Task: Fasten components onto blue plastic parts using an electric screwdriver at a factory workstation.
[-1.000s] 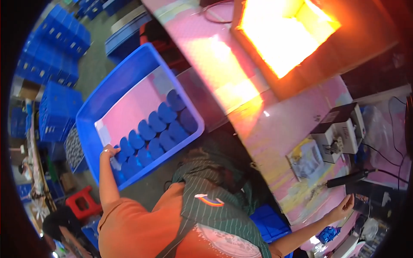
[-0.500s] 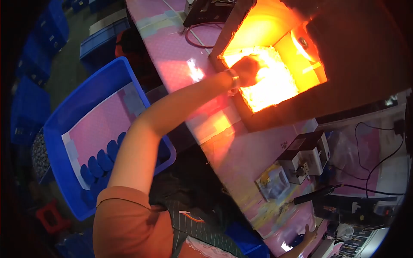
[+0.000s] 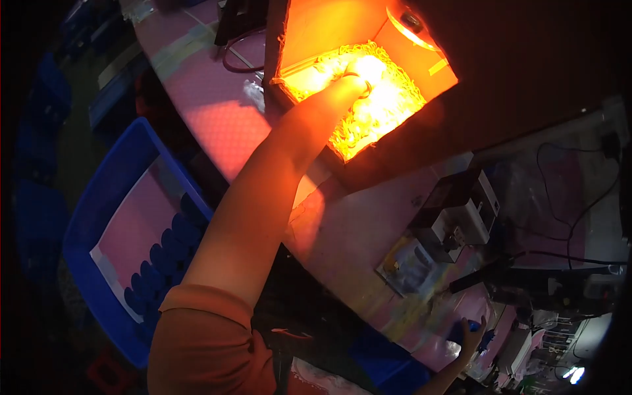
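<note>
My left arm reaches into a box (image 3: 306, 146) lit bright orange from within. My left hand (image 3: 363, 71) is among a heap of thin, loose, curly pieces (image 3: 411, 99); glare washes out its fingers, so its grip cannot be made out. At the lower right, my right hand (image 3: 471, 339) has its fingers curled round a small blue piece (image 3: 474, 326), whose exact kind is too small to tell. A dark blue thing (image 3: 455, 332) lies beside that hand. A round lamp (image 3: 411, 25) glows on the box's inner wall.
Left of the bench, a blue tub (image 3: 82, 220) holds a row of blue oval pieces (image 3: 161, 260) beside a pink sheet. On the pink-topped bench (image 3: 349, 227) stand a small white-and-dark device (image 3: 454, 220) and a flat tray (image 3: 405, 266). Black cables (image 3: 569, 227) run at the right.
My view has shifted, and the left arm reaches deeper into the glowing box. My right hand has come further into view; its fingers, spread before, now close round a blue piece.
</note>
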